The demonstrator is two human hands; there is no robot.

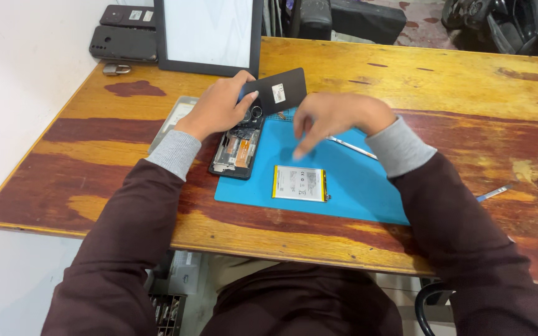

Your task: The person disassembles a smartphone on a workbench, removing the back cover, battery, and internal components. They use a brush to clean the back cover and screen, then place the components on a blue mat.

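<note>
Back cover (279, 91), black, is being held at its left end by the left hand (219, 107), thumb pressing on top, fingers curled beneath; it is tilting up over the far end of the opened phone (238, 151), which is lying on the left edge of the blue mat (356, 180). The right hand (334, 118) is hovering just right of the cover, fingers loosely spread and pointing down, gripping nothing. A battery (300, 183) is lying nearer on the mat; a metal tool (351, 147) is lying under the right wrist.
</note>
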